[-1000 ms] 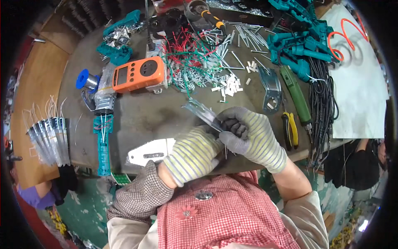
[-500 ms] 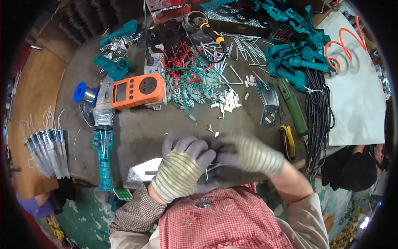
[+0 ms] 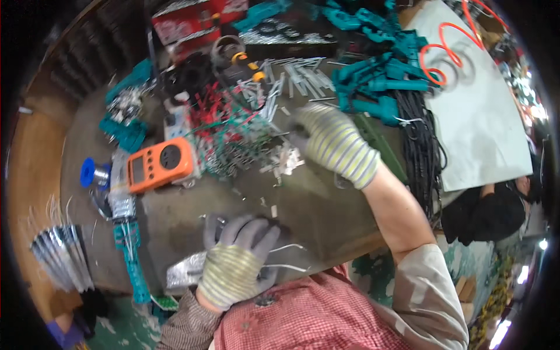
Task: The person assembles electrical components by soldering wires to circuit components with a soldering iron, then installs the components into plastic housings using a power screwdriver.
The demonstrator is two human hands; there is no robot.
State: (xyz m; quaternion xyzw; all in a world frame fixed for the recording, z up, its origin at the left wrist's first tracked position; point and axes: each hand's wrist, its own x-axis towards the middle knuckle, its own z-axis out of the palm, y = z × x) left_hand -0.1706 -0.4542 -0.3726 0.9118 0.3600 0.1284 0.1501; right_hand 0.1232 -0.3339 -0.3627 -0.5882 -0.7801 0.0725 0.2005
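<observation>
My left hand (image 3: 236,259), in a grey and yellow-striped glove, rests low on the dark worktable (image 3: 315,210). Its fingers are curled around a small part whose thin white wires (image 3: 286,256) stick out to the right. My right hand (image 3: 332,143), gloved the same way and blurred, is stretched out over the table's middle. Its fingertips sit at the edge of a heap of red, green and white wire pieces (image 3: 233,140), just above some small white sleeves (image 3: 283,163). I see nothing held in it.
An orange multimeter (image 3: 160,165) lies left of the heap, a blue spool (image 3: 90,173) beside it. Teal tools (image 3: 379,87), black cables (image 3: 417,151) and a grey sheet (image 3: 478,128) fill the right. A flat metal piece (image 3: 184,271) and a teal-handled tool (image 3: 131,259) lie near my left hand.
My two hands were together near the table's front edge. My right hand has let go and moved up to the wire heap, while my left hand stayed low with the wired part.
</observation>
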